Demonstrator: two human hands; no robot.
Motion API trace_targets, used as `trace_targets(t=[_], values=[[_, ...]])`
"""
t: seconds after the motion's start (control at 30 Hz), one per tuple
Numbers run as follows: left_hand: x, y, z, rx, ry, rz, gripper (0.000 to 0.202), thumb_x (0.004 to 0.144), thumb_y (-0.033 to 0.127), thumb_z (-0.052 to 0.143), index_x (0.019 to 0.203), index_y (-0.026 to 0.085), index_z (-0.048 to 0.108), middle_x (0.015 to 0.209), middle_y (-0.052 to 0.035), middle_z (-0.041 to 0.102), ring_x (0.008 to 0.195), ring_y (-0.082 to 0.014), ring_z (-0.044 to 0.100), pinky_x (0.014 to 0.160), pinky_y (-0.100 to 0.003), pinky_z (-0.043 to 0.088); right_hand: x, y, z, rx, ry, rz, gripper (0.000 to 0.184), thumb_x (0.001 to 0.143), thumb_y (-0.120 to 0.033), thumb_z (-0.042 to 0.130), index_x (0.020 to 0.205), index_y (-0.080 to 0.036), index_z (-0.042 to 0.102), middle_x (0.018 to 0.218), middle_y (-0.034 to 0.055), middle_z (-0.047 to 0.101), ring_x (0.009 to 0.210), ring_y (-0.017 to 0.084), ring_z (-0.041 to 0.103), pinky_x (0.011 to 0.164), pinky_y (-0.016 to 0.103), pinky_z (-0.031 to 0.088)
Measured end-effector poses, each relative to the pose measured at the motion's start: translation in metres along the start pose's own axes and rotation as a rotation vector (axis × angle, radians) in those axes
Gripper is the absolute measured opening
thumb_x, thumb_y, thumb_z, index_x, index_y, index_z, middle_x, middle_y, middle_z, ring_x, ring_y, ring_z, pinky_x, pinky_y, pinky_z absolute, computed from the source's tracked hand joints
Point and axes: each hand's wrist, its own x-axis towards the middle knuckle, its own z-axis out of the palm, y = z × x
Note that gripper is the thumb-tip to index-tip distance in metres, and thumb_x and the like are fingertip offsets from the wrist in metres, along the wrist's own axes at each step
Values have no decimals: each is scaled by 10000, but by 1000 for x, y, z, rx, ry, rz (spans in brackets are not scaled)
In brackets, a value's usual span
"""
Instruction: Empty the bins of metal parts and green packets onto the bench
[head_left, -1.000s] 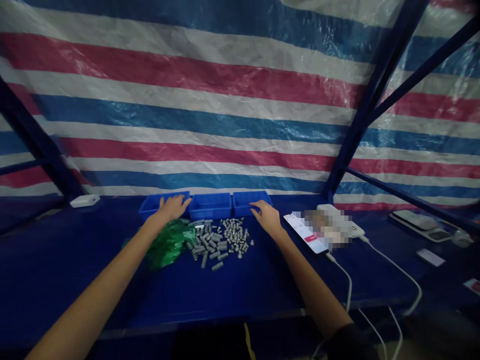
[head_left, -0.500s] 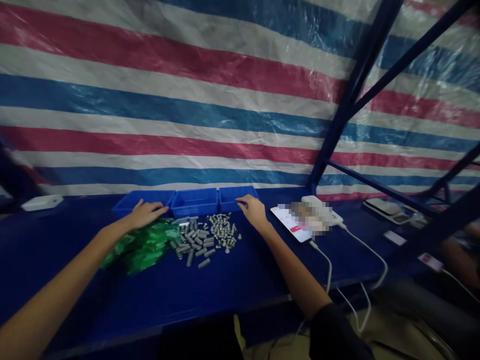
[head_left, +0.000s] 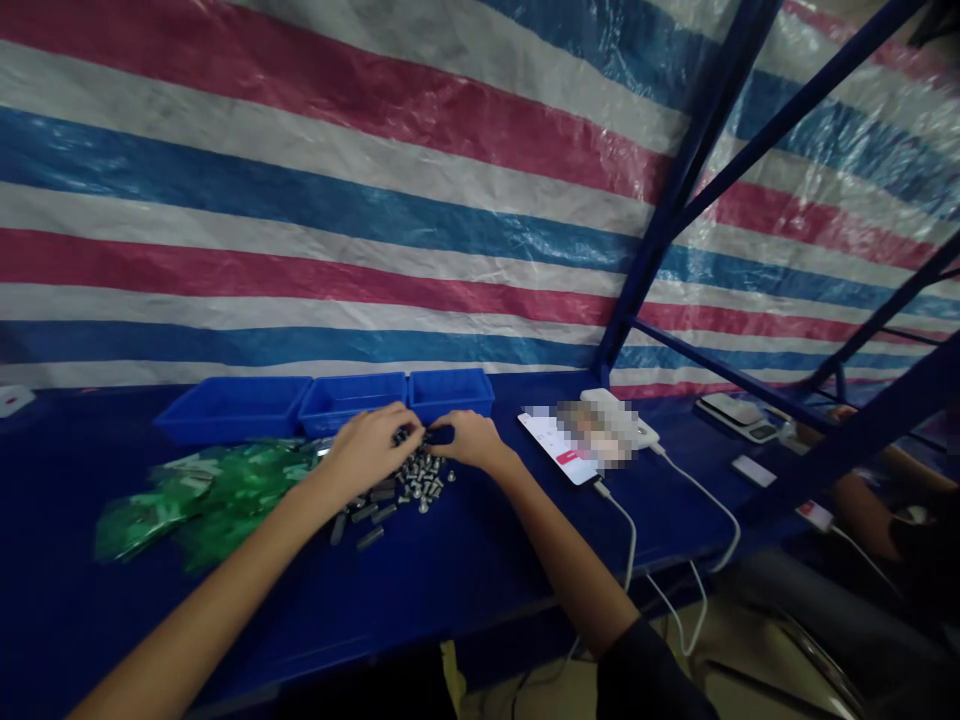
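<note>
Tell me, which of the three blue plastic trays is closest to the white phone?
The rightmost blue plastic tray, at the end of the row nearest the flat white phone; the other two sit farther left.

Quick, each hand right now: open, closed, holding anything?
Left hand: curled over the metal parts, grip cannot be told.
Right hand: curled beside it, grip cannot be told.

The blue table (head_left: pixel 450 570) carries blue bins (head_left: pixel 352 400), metal pieces (head_left: pixel 421 486), green bags (head_left: pixel 202 495), a phone (head_left: pixel 559 452).

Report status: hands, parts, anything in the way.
Left hand and right hand meet over the grey metal parts; grip unclear. Green bags beside, blue bins behind, phone at right.
</note>
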Motion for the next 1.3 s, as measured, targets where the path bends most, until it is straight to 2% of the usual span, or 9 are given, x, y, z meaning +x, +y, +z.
trace_targets(t=[0.1,0.27,0.4,0.57,0.73,0.87,0.97,1.1,1.3], values=[[8,1,27,-7,-105,7,230,795,309,474,903,241,666,944,-29,658,882,-207,612,779,-315,464,0,6,0,51,-55,15,315,705,-387,674,1008,-306,694,957,-38,729,959,169,653,735,246,466],[5,-17,59,51,-39,42,232,820,262,439,874,209,658,943,-62,613,920,-215,575,832,-351,456,2,5,2,82,-114,16,286,707,-311,664,989,-284,700,848,-49,738,886,141,670,670,212,446],[1,-18,55,94,42,21,211,828,256,429,866,211,632,923,-62,613,935,-246,549,826,-402,433,1,-4,6,43,-84,-13,207,750,-347,623,922,-284,719,850,-44,738,872,145,669,683,218,445],[0,-23,47,154,273,-63,398,863,300,394,1212,153,515,1261,-141,525,1171,-308,458,944,-452,388,1,-7,9,12,-52,-45,186,804,-384,577,870,-295,726,873,-52,735,840,129,663,681,210,440],[-1,-40,59,202,210,-141,499,874,333,364,1293,80,459,1308,-180,520,1286,-339,386,1066,-487,286,2,-5,9,71,-83,-40,189,779,-424,620,844,-286,732,842,-52,737,808,115,666,655,192,431],[-1,-37,57,153,235,-168,501,890,363,348,1286,77,460,1326,-176,509,1308,-341,364,1083,-488,262,2,-2,9,141,-58,-29,147,769,-355,628,816,-269,738,799,-37,733,766,119,666,671,202,450],[-3,-22,46,83,332,-111,437,912,389,338,1245,139,470,1339,-151,487,1331,-315,327,1066,-484,272,6,0,8,355,64,-11,166,753,-296,635,876,-238,731,823,-12,731,774,118,663,726,218,477],[-6,1,34,-66,333,-42,287,928,410,345,1017,210,532,1087,-84,590,1108,-255,503,959,-424,350,10,-2,5,874,194,68,292,742,-309,644,1001,-183,695,878,30,722,808,123,655,731,232,499],[-9,7,36,-226,375,-48,183,935,349,355,930,218,483,972,-39,566,985,-211,530,882,-372,364,4,-18,6,1305,11,235,411,723,-378,683,1098,-212,648,931,24,688,792,99,623,590,173,457]])
